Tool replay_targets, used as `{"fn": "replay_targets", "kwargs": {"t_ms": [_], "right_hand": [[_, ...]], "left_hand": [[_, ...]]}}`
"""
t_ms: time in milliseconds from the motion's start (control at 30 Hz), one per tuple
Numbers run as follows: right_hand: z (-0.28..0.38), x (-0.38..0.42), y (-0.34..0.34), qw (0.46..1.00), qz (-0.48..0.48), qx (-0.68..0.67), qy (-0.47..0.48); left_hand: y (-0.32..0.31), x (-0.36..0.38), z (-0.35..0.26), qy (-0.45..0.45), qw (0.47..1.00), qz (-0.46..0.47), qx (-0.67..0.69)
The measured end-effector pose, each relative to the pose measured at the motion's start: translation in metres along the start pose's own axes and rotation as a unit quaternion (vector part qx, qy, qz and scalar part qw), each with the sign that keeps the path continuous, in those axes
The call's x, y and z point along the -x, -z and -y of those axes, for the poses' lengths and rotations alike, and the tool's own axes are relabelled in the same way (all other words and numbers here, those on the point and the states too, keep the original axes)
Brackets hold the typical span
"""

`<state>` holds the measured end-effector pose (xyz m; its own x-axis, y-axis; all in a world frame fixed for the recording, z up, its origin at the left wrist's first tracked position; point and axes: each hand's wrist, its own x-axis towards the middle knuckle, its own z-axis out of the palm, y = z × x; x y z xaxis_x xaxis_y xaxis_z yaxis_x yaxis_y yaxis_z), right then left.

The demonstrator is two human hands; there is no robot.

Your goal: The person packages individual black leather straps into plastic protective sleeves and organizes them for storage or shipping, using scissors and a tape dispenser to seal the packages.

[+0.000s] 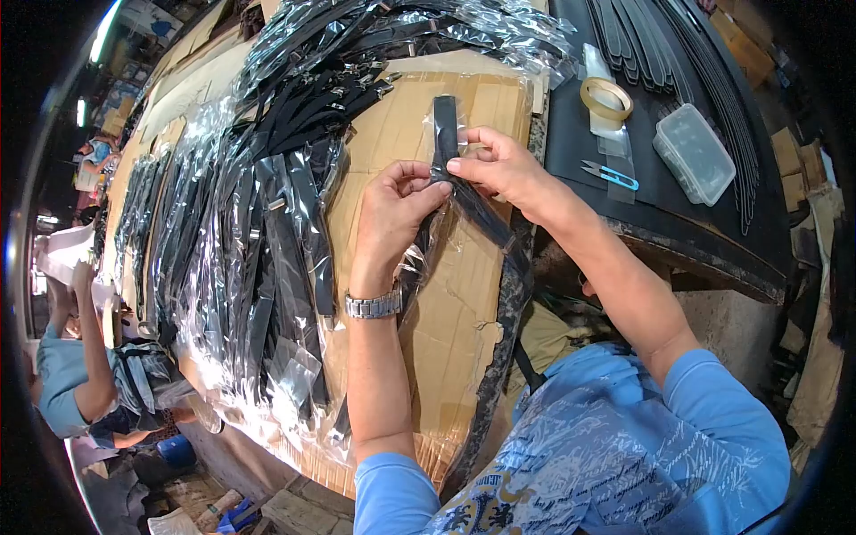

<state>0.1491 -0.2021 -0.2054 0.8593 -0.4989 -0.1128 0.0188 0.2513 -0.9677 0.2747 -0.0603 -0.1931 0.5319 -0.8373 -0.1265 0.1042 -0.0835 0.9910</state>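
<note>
Both my hands pinch a black strap [445, 125] where it bends, and clear plastic shows around it. My left hand [399, 209], with a metal watch on its wrist, is closed on the strap from the left. From the right, my right hand [506, 171] grips it between thumb and fingers. One end of the strap points away from me; another length slants down to the right, over the cardboard [464, 294]. To the left lie many black straps [276, 259] in clear plastic sleeves, some with metal pieces. Loose black straps [308, 120] lie just beyond them.
On the black surface at right are a tape roll [606, 98], blue-handled thread snips [615, 175], a clear plastic box [695, 156] and long black strips [629, 40]. More bagged straps [419, 27] are heaped at the far side. Another person [80, 366] is at the left.
</note>
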Motion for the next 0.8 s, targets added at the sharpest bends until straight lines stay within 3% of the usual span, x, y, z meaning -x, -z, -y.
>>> {"fn": "replay_targets", "kwargs": {"t_ms": [400,600,800], "right_hand": [[-0.007,0.006,0.002,0.999,0.015,0.037,0.003],[-0.011,0.004,0.002,0.999,-0.010,0.034,0.017],[-0.012,0.003,0.002,1.000,-0.011,0.001,0.025]], "left_hand": [[0.000,-0.002,0.003,-0.016,1.000,-0.008,-0.002],[0.006,-0.001,-0.002,0.045,0.996,0.022,0.071],[0.011,-0.003,0.003,0.034,0.998,0.040,0.046]]}}
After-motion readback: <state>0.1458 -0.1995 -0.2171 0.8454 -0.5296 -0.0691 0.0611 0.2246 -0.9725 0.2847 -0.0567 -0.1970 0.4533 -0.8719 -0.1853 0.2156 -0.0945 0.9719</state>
